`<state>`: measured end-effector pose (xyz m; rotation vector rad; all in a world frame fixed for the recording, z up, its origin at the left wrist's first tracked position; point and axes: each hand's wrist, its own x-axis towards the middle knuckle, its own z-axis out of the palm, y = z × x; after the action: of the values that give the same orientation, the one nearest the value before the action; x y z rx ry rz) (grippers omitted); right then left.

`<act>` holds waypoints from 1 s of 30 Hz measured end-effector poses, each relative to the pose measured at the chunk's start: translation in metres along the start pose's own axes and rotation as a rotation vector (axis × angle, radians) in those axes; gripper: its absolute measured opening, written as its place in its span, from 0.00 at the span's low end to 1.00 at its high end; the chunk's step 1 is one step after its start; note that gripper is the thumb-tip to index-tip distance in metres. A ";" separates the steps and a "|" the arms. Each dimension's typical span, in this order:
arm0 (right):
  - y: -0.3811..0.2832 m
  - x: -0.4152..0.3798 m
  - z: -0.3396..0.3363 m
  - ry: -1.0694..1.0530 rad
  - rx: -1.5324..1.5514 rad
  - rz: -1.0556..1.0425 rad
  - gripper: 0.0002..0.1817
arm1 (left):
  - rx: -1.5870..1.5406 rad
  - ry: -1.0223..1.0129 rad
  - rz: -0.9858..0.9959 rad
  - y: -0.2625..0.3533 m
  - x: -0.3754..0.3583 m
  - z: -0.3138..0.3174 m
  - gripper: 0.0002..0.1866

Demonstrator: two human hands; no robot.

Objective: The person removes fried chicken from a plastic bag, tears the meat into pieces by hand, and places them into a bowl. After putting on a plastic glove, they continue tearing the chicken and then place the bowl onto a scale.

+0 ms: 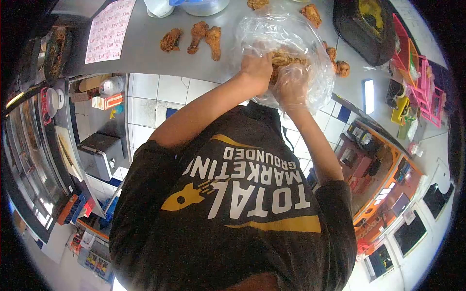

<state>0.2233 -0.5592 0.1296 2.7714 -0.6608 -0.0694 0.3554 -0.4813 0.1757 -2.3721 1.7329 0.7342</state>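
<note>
A clear plastic bag (272, 30) lies bunched on the grey metal counter in front of me. Golden-brown fried chicken (290, 59) shows in its opening. My left hand (257, 70) is closed at the bag's near left side, its fingertips partly behind the plastic. Clear plastic covers my right hand (293, 85), whose curled fingers press against the chicken; the fingertips are partly hidden. To the left lie two fried drumsticks (197, 37) and a rougher fried piece (171, 40). More fried pieces (342, 69) lie right of the bag, with another (311, 16) farther back.
A printed paper sheet (110, 31) lies on the counter (141, 51) at left. A white container (158, 7) and a clear bowl (208, 7) stand at the back. At right are a dark tub (357, 36) with yellow contents and pink baskets (431, 92).
</note>
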 end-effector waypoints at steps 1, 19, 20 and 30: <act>0.005 0.000 0.003 -0.042 0.096 0.003 0.22 | 0.016 0.006 0.009 -0.002 -0.001 0.001 0.61; 0.074 -0.052 -0.058 0.205 2.917 0.519 0.26 | -0.003 -0.142 -0.020 -0.010 -0.004 -0.016 0.69; 0.074 -0.050 -0.063 0.212 2.926 0.519 0.26 | -0.011 -0.147 -0.019 -0.009 -0.005 -0.018 0.69; 0.067 -0.033 -0.058 0.084 3.146 0.663 0.28 | -0.065 -0.067 -0.004 -0.007 -0.020 -0.018 0.66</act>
<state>0.1711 -0.5864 0.2036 -0.1218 0.4282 -0.5727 0.3631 -0.4676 0.1990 -2.3626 1.7020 0.8727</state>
